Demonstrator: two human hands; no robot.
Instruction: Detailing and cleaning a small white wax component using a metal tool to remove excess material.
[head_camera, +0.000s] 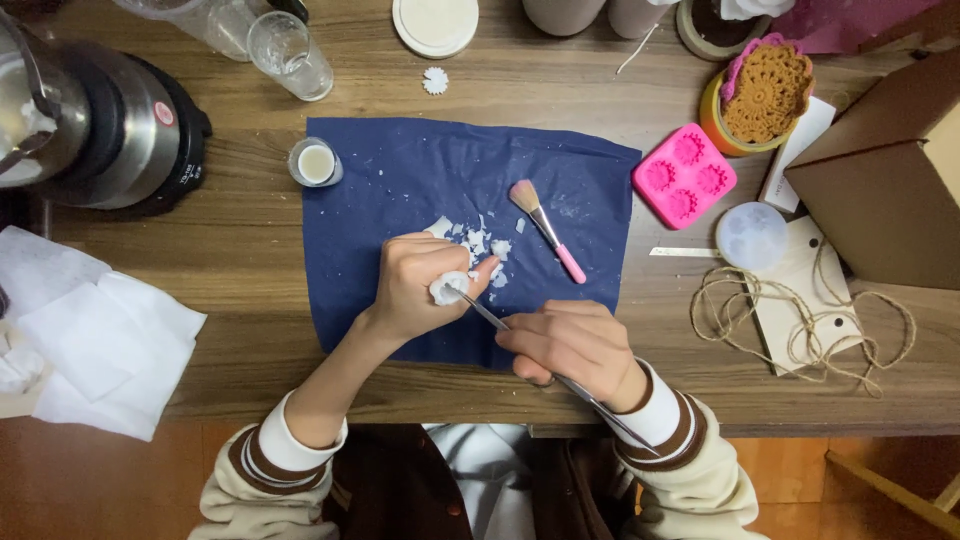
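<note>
The left hand (420, 285) pinches a white lump (448, 288). The right hand (575, 345) grips a thin tool (485, 313). Scrape gently, over the blue sheet (400, 180), so the crumbs (480, 243) land there.

A brush (546, 229) lies on the cloth (400, 170), left of the mould (684, 175).

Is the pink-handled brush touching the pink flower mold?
Apart. The head view shows the pink-handled brush lying on the blue cloth, with bare cloth and wooden table between it and the pink flower mold.
</note>
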